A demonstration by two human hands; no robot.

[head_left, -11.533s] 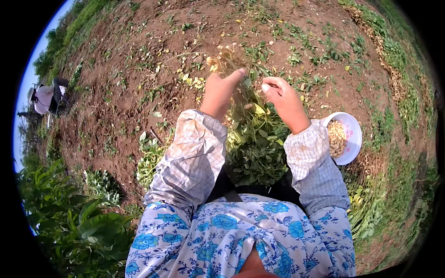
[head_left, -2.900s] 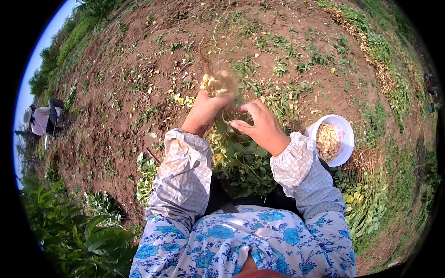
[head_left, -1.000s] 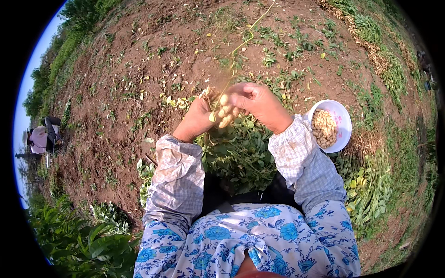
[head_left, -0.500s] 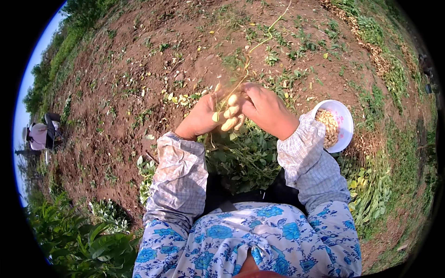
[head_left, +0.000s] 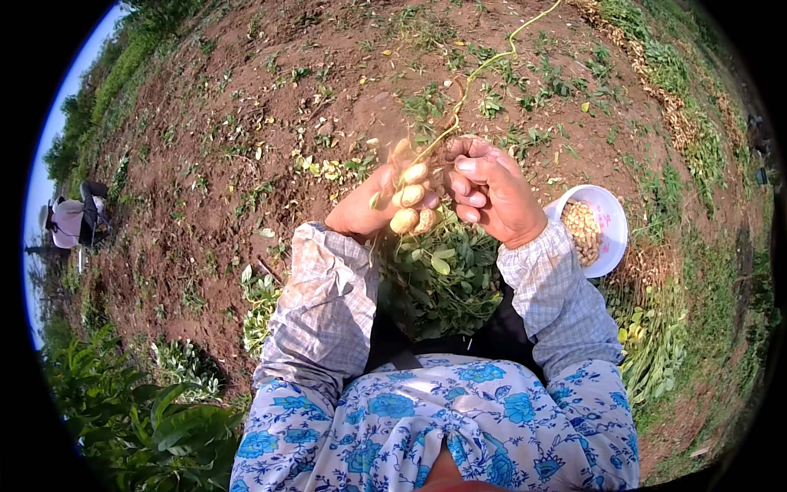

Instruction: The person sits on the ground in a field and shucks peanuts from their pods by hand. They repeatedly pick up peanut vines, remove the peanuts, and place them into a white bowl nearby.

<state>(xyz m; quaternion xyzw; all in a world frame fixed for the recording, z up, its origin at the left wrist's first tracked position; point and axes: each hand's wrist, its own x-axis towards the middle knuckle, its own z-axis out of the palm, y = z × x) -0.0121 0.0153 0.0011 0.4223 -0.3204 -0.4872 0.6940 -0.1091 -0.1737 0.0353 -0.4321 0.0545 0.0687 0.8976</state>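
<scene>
A cluster of pale peanuts (head_left: 410, 197) hangs on a long yellow-green stem (head_left: 461, 105) that runs up and to the right. My left hand (head_left: 367, 202) is closed around the base of this cluster, its fingers partly hidden behind the pods. Just to the right, my right hand (head_left: 496, 195) has its fingers curled in beside the cluster, a small gap away from the pods. Whatever it may hold is too hidden to name. Below both hands, green leafy peanut plants (head_left: 443, 271) lie in a heap over my lap.
Right of my right forearm stands a white bucket (head_left: 615, 230) partly filled with picked peanuts (head_left: 580, 230). Pulled plants (head_left: 652, 344) lie below it. Brown soil (head_left: 213, 172) with scattered leaves spreads ahead. Another person (head_left: 70, 221) sits at the far left.
My right hand has drawn away from the pods and turned, its fingers now curled. The cluster in my left hand has shifted slightly to the right.
</scene>
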